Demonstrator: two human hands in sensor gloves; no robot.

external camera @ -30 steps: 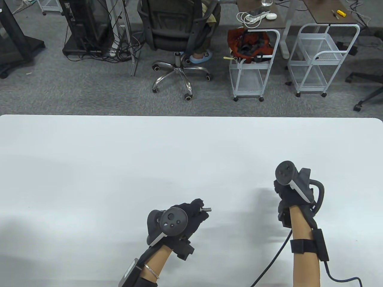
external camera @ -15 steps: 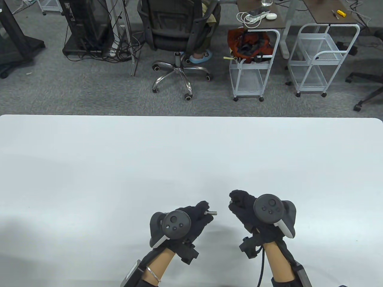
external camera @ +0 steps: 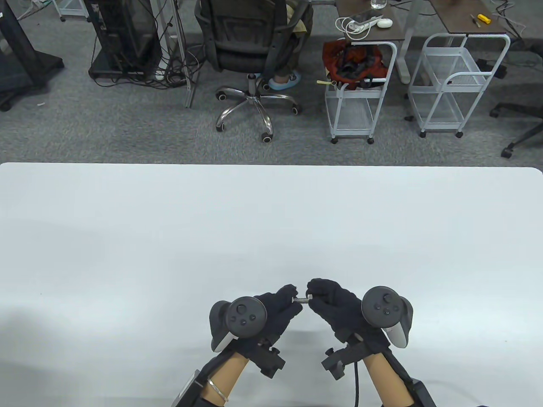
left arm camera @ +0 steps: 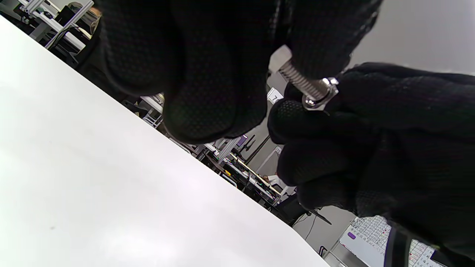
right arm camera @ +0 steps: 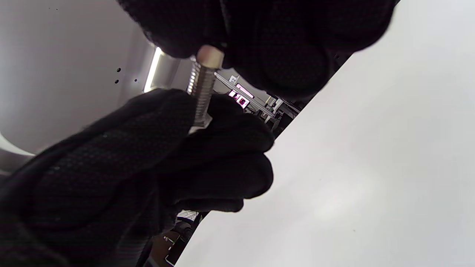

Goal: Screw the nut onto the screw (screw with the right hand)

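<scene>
My left hand (external camera: 290,299) pinches the head end of a silver threaded screw (external camera: 300,300) and holds it level above the white table (external camera: 169,233), tip pointing right. My right hand (external camera: 313,296) meets it from the right and pinches a small silver nut (external camera: 309,298) at the screw's tip. In the left wrist view the nut (left arm camera: 321,95) sits on the end of the screw's thread (left arm camera: 298,81), between the right hand's fingers. In the right wrist view the screw (right arm camera: 200,96) runs from the nut (right arm camera: 210,55) at my fingertips down into the left hand.
Both hands are near the table's front edge, at its middle. Beyond the far edge stand an office chair (external camera: 254,42) and two white wire carts (external camera: 360,101) (external camera: 458,85) on grey carpet. A black cable (external camera: 355,381) hangs from my right wrist.
My right hand has moved left from the table's right side to the left hand, and the nut now meets the screw's tip. The left hand has barely moved.
</scene>
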